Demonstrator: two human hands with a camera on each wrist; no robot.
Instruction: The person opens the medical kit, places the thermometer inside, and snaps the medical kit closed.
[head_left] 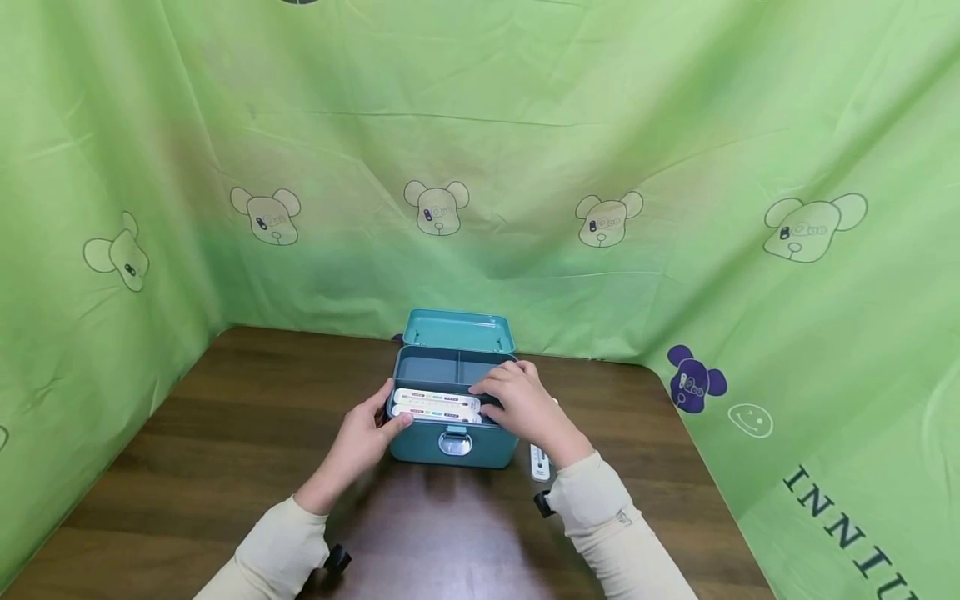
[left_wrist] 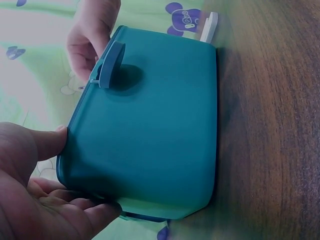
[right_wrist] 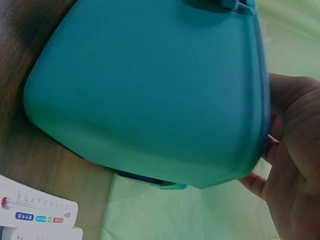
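A teal storage box (head_left: 420, 450) stands on the table with its lid (head_left: 459, 332) tipped back and a silver clasp (head_left: 455, 444) on its front. Two white strip thermometers (head_left: 438, 400) with coloured labels lie side by side in its front part. My left hand (head_left: 358, 437) grips the left front corner, thumb on the rim (left_wrist: 62, 137) and fingers along the side. Reaching over the right rim, my right hand (head_left: 525, 406) pinches the right end of the farther thermometer between thumb and fingers. In the right wrist view the box wall partly hides these fingers (right_wrist: 256, 182).
Behind the thermometers sits a divided grey-blue tray (head_left: 427, 369) inside the box. More white thermometers (right_wrist: 37, 207) lie on the wooden table (head_left: 300, 392) right of the box, partly hidden by my right forearm in the head view. A green printed curtain (head_left: 525, 125) surrounds the table.
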